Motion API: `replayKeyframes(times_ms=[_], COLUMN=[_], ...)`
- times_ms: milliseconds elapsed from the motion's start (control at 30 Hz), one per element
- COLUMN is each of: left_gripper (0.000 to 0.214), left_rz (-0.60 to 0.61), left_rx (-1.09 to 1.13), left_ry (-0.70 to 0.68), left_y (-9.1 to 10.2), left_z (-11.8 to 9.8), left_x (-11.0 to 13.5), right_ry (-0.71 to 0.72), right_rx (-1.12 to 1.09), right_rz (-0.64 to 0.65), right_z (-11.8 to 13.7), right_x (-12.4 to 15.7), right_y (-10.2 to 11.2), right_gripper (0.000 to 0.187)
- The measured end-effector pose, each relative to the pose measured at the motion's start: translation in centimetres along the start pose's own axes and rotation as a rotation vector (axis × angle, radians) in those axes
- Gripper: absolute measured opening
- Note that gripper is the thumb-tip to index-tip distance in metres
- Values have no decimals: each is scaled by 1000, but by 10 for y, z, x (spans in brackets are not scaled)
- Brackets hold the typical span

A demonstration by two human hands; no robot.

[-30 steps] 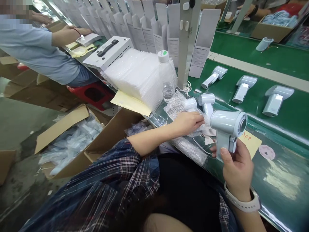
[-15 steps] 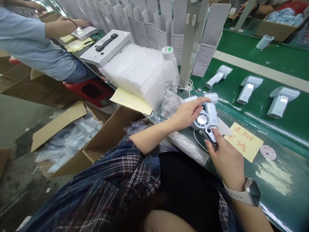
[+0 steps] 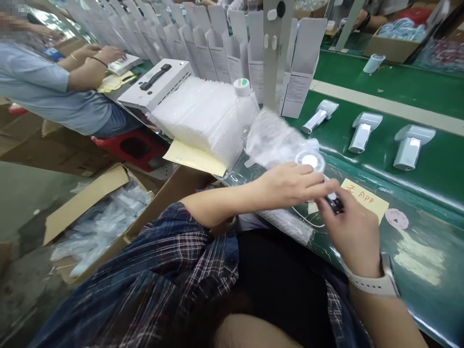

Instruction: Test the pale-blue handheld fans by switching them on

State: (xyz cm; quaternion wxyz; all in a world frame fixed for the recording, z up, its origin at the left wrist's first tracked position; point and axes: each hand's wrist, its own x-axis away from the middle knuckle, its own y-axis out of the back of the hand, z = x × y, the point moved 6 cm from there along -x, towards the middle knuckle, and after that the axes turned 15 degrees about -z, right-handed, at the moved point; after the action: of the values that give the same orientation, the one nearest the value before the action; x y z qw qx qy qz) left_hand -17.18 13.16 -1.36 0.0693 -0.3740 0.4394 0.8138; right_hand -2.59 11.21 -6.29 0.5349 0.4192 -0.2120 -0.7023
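Observation:
My right hand [image 3: 350, 224] is closed around the dark handle end of a light-blue handheld device with a round, vented head [image 3: 310, 161]. My left hand [image 3: 290, 186] lies across the device just below that head, its fingers curled and meeting my right hand's fingertips. Its fingers hide most of the handle. A blurred bubble-wrap bag [image 3: 273, 137] stands up just beyond my left hand; whether the hand touches it cannot be made out. Behind the round head shows part of another light-blue device [image 3: 312, 144]. A white cable [image 3: 308, 217] runs below the hands.
Several light-blue devices [image 3: 362, 133] lie on the green belt [image 3: 395, 99]. Stacked bubble bags [image 3: 199, 113], a capped bottle [image 3: 242, 87] and a white metal case [image 3: 154, 84] stand left. A yellow note [image 3: 366, 198] lies right. A co-worker's arm [image 3: 87, 72] reaches in far left.
My left hand has moved right, from the devices behind to the held device beside my right hand. The bubble-wrap bag has risen and blurred. My view has shifted slightly.

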Motion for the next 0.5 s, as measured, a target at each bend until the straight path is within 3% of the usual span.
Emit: replayKeyframes(times_ms=[133, 233, 333, 433, 500], left_gripper=[32, 35, 41, 42, 43], left_rz=[-2, 44, 92, 114, 94], left_rx=[-33, -5, 37, 14, 6], left_ry=[27, 15, -24, 9, 35], left_y=[2, -2, -7, -7, -4], left_z=[3, -3, -12, -11, -8], left_x=[-3, -5, -9, -12, -14], right_ry=[-110, 21, 161, 25, -139], right_rx=[-179, 89, 223, 96, -94], right_rz=[207, -11, -21, -81, 9], right_z=[-3, 2, 10, 0, -11], right_x=[-2, -1, 5, -2, -7], right_y=[-8, -1, -2, 11, 13], right_gripper=[64, 63, 58, 57, 58])
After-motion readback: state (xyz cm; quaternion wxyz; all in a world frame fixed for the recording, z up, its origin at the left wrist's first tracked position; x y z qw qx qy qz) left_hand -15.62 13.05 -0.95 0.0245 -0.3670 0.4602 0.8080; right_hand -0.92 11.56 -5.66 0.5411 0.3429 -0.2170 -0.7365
